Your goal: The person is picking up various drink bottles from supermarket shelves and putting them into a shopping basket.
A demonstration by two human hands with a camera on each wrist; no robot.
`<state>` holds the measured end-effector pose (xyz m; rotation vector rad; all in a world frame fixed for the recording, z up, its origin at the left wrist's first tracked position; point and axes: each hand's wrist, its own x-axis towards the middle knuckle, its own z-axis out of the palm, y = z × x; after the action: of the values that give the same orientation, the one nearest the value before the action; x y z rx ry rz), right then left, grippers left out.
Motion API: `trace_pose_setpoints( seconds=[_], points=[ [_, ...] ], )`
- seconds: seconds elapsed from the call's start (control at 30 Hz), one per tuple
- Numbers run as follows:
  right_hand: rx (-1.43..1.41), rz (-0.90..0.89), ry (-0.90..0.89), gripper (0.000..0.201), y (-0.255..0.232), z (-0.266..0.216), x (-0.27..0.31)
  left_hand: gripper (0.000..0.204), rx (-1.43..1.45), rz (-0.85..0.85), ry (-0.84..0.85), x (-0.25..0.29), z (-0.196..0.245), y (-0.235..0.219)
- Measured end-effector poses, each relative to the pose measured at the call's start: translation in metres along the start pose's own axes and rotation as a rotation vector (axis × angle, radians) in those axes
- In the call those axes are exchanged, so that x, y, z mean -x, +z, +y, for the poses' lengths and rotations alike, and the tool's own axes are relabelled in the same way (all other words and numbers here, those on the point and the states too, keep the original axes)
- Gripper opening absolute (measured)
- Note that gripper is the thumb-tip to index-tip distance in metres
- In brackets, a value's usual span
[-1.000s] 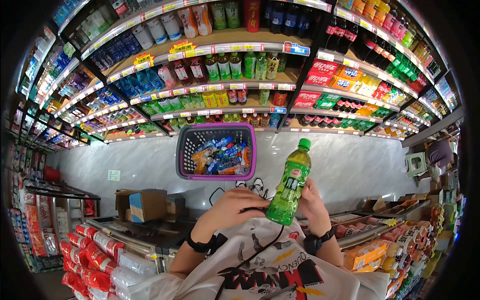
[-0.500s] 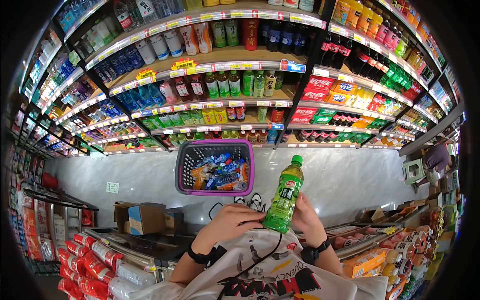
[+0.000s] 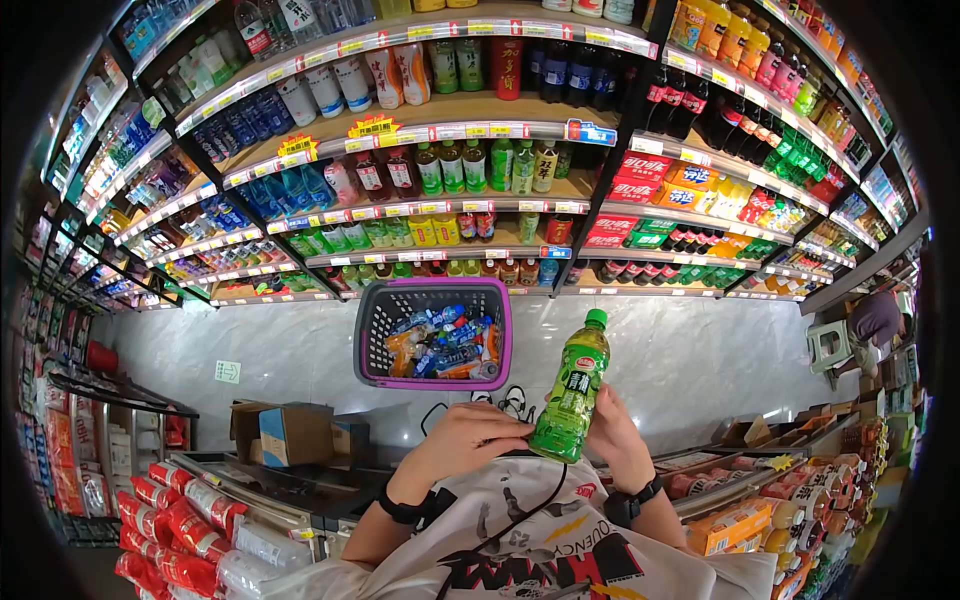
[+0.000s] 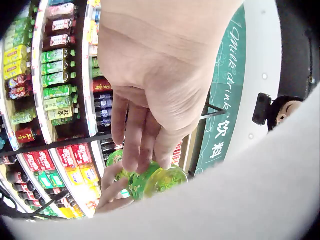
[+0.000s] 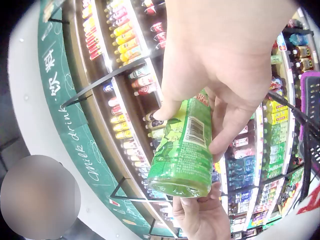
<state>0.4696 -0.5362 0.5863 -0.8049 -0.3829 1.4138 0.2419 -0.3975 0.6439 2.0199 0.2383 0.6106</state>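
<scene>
A green bottle with a green cap is held tilted in front of the white shirt, label facing the head camera. The right hand grips its side; in the right wrist view the right hand has thumb and fingers on either side of the bottle. The left hand lies at the bottle's lower left, fingers extended towards its base. In the left wrist view the left hand has its fingertips at the bottle's lower end, fingers nearly straight.
A black and purple basket holding several bottles stands on the floor before the drink shelves. Cardboard boxes are at the left. Red packs and an orange carton flank the person.
Compared with a second ago, the shelves and basket sit lower in the head view. The bottle also appears slightly lower, still in the right hand, with the left hand beside its base.
</scene>
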Motion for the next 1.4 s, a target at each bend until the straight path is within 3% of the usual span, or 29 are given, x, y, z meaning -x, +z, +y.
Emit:
trace_pose_setpoints(
  seconds=[0.3, 0.8, 1.4],
  points=[
    [-0.021, 0.015, 0.009, 0.079, -0.001, 0.003, -0.002, 0.011, -0.010, 0.003, 0.024, 0.002, -0.002, -0.001],
    [-0.091, 0.075, -0.002, 0.071, 0.006, 0.002, -0.003, 0.014, -0.155, 0.129, 0.091, -0.003, -0.001, 0.004],
    [-0.164, 0.076, 0.003, 0.058, 0.008, 0.000, -0.006, 0.014, -0.229, 0.129, 0.010, -0.008, 0.003, 0.001]
  ],
)
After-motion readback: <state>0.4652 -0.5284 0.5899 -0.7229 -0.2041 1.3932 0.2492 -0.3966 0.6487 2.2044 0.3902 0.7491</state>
